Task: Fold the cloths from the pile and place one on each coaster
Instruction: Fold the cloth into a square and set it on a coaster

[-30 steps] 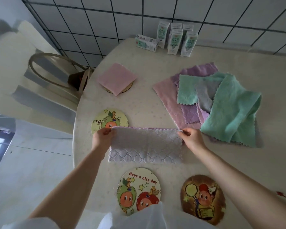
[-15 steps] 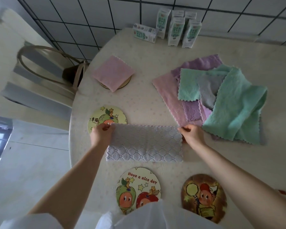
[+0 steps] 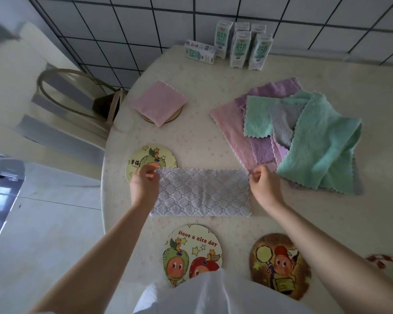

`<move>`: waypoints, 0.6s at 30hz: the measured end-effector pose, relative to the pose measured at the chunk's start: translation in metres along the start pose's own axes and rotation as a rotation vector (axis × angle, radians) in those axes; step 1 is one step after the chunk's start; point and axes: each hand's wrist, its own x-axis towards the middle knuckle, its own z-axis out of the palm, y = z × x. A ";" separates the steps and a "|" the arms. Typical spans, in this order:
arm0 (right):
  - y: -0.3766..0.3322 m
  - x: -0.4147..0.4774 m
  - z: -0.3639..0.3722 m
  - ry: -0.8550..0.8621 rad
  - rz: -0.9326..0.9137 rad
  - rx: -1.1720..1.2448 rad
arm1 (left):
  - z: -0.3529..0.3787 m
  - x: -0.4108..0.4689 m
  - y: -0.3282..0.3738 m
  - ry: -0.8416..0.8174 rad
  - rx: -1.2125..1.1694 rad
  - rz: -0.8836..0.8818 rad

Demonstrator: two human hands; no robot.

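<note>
SURFACE: cream tabletop (image 3: 191,141) against black-grid tiled wall (image 3: 145,30) | PILE: unfolded cloths (image 3: 309,137), far right | WORKPIECE: lavender cloth (image 3: 202,193), folded in half, flat at centre, just beyond the printed coaster (image 3: 192,248) | HANDS: left hand (image 3: 144,185) at its far-left corner, right hand (image 3: 263,184) at far-right corner, fingers curled; grip cannot be told

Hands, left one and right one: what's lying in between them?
In the head view, the folded pale lilac cloth lies flat between the left hand and the right hand, with one hand at each end.
</note>
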 end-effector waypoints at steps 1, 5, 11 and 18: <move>-0.001 -0.012 0.000 0.008 -0.077 -0.029 | 0.004 -0.014 0.003 -0.037 -0.006 0.048; -0.003 -0.061 0.016 -0.112 -0.424 -0.163 | 0.029 -0.075 -0.008 -0.216 0.147 0.325; 0.002 -0.111 0.044 -0.242 -0.705 -0.365 | 0.056 -0.122 -0.032 -0.348 0.487 0.711; 0.028 -0.114 0.031 -0.280 -0.739 -0.533 | 0.039 -0.120 -0.068 -0.367 0.643 0.667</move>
